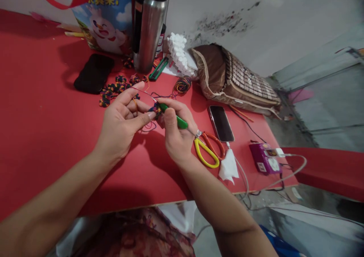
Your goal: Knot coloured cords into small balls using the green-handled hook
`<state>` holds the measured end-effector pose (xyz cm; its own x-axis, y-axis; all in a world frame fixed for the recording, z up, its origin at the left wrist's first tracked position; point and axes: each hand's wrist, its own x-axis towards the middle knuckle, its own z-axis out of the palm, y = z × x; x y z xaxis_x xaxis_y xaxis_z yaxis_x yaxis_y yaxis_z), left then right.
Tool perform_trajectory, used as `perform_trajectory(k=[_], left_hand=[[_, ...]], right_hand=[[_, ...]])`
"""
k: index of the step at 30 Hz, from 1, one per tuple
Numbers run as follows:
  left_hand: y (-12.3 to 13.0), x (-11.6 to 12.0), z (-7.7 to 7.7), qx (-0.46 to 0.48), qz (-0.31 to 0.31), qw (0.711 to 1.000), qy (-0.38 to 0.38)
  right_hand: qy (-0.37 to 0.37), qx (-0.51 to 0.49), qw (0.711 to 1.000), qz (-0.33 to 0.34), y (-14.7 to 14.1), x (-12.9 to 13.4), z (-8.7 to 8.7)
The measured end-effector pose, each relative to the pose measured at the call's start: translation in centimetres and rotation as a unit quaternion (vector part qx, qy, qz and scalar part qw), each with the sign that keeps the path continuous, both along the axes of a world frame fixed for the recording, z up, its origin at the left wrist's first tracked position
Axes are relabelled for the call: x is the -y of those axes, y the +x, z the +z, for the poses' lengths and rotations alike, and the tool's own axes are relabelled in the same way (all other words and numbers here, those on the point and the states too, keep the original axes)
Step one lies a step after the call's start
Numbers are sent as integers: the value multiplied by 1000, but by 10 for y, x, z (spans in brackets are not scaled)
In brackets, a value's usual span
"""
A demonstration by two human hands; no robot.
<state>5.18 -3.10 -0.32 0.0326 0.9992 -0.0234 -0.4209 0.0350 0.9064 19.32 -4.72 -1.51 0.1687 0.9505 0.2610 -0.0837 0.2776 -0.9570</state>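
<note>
My left hand [121, 122] pinches a small multicoloured crochet piece [155, 109] between thumb and fingers, with a strand of yarn running up over its raised index finger. In my right hand [179, 131] is a crochet hook with a green handle [181, 122], its metal tip at the crochet piece. Both hands meet above the red table. Behind my left hand lie several finished-looking crochet pieces [113, 90] in dark, orange and pink yarn. A small ball of multicoloured yarn [182, 84] rests beyond the hands, with loose strands around it.
Scissors with yellow and orange handles [207, 152] lie right of my right hand, near a phone [222, 123] on a cable. A black case [93, 73], a steel flask [149, 29], a green cutter [158, 69], a brown cushion [212, 73] and a purple power socket [260, 158] stand around.
</note>
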Motion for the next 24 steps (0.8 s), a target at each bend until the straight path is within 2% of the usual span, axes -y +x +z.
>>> perform_trajectory(k=[2, 5, 7, 9, 15, 24], left_hand=[[-2, -1, 1, 12, -4, 1000, -4], [-4, -1, 3, 20, -22, 1000, -9], [-6, -1, 5, 13, -41, 999, -9], [-7, 0, 5, -2, -55, 998, -2], [-9, 4, 6, -33, -66, 996, 41], [-9, 5, 6, -70, -57, 994, 68]], right_hand=[[-54, -106, 992, 52, -3, -5, 1], [-139, -232, 950, 158, -2, -17, 4], [-185, -269, 924, 199, 3, -23, 5], [-214, -272, 914, 212, 8, -27, 5], [-216, -211, 932, 201, 20, -31, 4], [-144, -143, 963, 175, 25, -31, 11]])
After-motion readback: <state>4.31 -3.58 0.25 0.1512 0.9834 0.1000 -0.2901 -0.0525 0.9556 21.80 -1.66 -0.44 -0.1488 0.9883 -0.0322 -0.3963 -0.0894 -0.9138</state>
